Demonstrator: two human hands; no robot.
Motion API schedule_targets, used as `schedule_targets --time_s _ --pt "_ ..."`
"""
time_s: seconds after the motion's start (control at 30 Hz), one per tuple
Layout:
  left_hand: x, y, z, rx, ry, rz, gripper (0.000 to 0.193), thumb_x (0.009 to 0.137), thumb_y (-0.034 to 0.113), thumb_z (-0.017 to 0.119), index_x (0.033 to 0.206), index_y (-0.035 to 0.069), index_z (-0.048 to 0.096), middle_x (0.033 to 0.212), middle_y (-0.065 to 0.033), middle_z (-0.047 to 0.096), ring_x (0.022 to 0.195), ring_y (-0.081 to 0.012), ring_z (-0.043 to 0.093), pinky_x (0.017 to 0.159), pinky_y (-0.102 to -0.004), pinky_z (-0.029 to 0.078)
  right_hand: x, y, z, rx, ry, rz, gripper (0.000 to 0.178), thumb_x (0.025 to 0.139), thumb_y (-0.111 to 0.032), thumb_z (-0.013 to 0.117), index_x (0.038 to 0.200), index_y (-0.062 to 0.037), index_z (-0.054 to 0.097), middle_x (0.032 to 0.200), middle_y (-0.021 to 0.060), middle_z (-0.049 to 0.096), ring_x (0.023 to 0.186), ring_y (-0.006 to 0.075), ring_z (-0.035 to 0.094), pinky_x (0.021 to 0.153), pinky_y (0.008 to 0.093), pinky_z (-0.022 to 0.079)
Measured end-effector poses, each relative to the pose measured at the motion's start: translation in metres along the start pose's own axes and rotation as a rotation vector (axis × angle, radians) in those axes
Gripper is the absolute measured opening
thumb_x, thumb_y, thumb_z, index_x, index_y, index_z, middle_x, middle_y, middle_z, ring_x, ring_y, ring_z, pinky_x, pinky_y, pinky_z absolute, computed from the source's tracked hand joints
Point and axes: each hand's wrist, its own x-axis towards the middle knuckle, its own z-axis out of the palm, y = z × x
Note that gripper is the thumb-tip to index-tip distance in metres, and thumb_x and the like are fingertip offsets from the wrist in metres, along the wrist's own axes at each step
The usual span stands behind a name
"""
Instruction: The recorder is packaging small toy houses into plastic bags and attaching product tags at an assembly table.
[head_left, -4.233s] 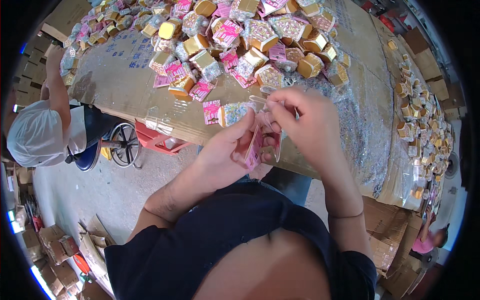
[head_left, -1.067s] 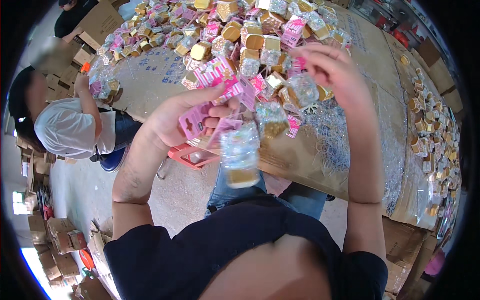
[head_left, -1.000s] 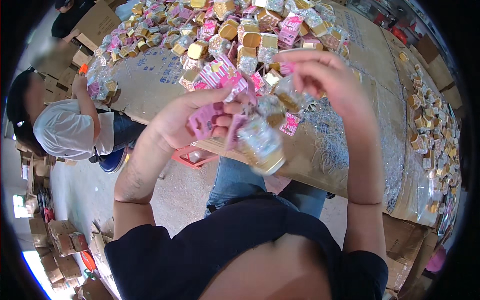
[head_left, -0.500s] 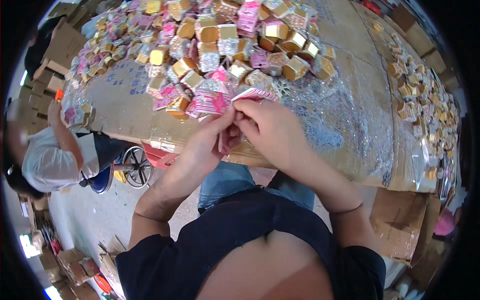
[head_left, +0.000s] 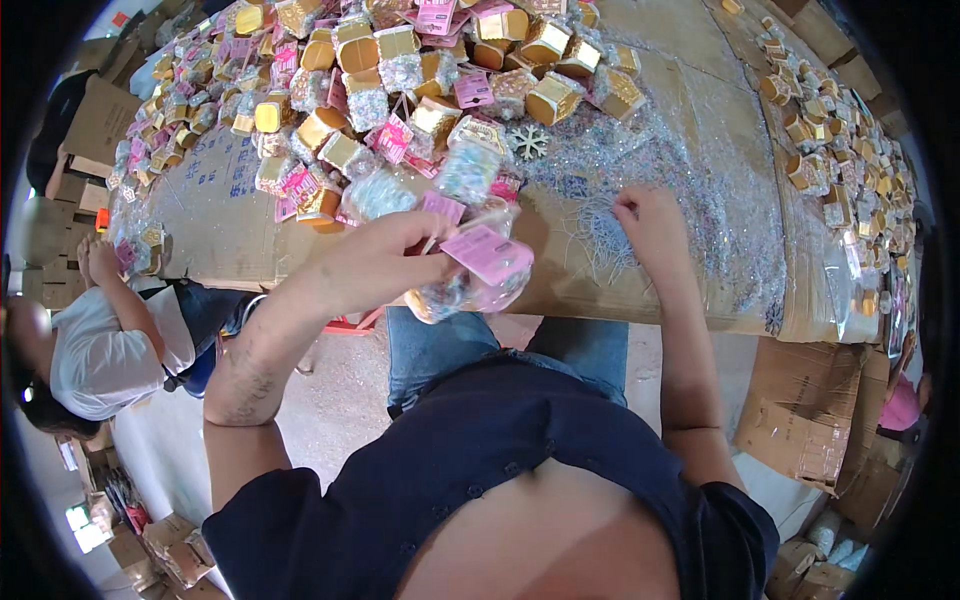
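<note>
My left hand (head_left: 400,250) is closed on a glittery ornament (head_left: 445,298) with a pink card tag (head_left: 490,252). It holds the ornament just over the table's near edge. To the right, my right hand (head_left: 652,232) has its fingertips pinched together at the edge of a small heap of thin white strings (head_left: 600,232). Whether a string is between those fingertips is too small to tell. Beyond my left hand lie clear, shiny ornaments (head_left: 470,165) and a white snowflake piece (head_left: 528,143).
A large pile of gold-based glittery ornaments (head_left: 360,50) with pink tags covers the far left of the cardboard-topped table (head_left: 700,110). More gold ornaments (head_left: 830,170) line the right side. Another person (head_left: 115,335) sits at the left. A cardboard box (head_left: 800,410) stands below right.
My hands, together half a second ago at a pink-and-white striped tag, are now apart. The left holds the tagged ornament nearer me; the right has moved right to the strings.
</note>
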Motion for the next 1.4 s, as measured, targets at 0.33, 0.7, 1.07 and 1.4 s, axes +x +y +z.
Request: schedule_targets --time_s 0.33,0.7,1.07,1.4 --pt "0.001 0.039 -0.010 0.961 0.018 0.315 0.021 0.076 0.010 0.062 0.096 0.004 0.067 0.092 -0.0125 0.060 0.093 -0.0298 0.056 0.083 -0.0366 0.046 0.002 -0.024 -0.041 0.167 0.077 0.139 0.015 0.081 -0.016 0.067 0.084 -0.0013 0.067 0.081 0.0149 0.067 0.074 0.0309 0.062 0.069 0.0397 0.048" --pt "0.005 0.051 -0.008 1.551 0.080 0.275 0.011 0.072 0.006 0.063 0.080 0.009 0.070 0.093 -0.0033 0.059 0.108 -0.0208 0.049 0.093 -0.0474 0.033 0.005 -0.020 -0.053 0.286 -0.013 0.200 0.020 0.082 -0.015 0.069 0.086 0.0007 0.059 0.066 0.0094 0.054 0.059 0.0157 0.050 0.058 0.0308 0.041" --pt "0.022 0.032 -0.037 1.638 0.325 0.654 0.011 0.071 0.005 0.064 0.079 0.011 0.070 0.099 0.0016 0.058 0.112 -0.0192 0.048 0.100 -0.0458 0.027 0.008 -0.022 -0.053 1.180 -0.152 0.345 0.008 0.088 -0.009 0.063 0.086 -0.0024 0.058 0.077 0.0039 0.060 0.054 0.0031 0.040 0.046 0.0191 0.032" --pt "0.028 0.022 -0.041 1.560 0.459 0.687 0.016 0.071 0.012 0.066 0.086 0.016 0.069 0.112 0.0016 0.056 0.115 -0.0226 0.044 0.098 -0.0457 0.027 0.012 -0.031 -0.046 1.635 -0.253 0.440 0.007 0.090 -0.006 0.060 0.087 -0.0046 0.055 0.074 0.0041 0.057 0.048 0.0018 0.038 0.037 0.0168 0.025"
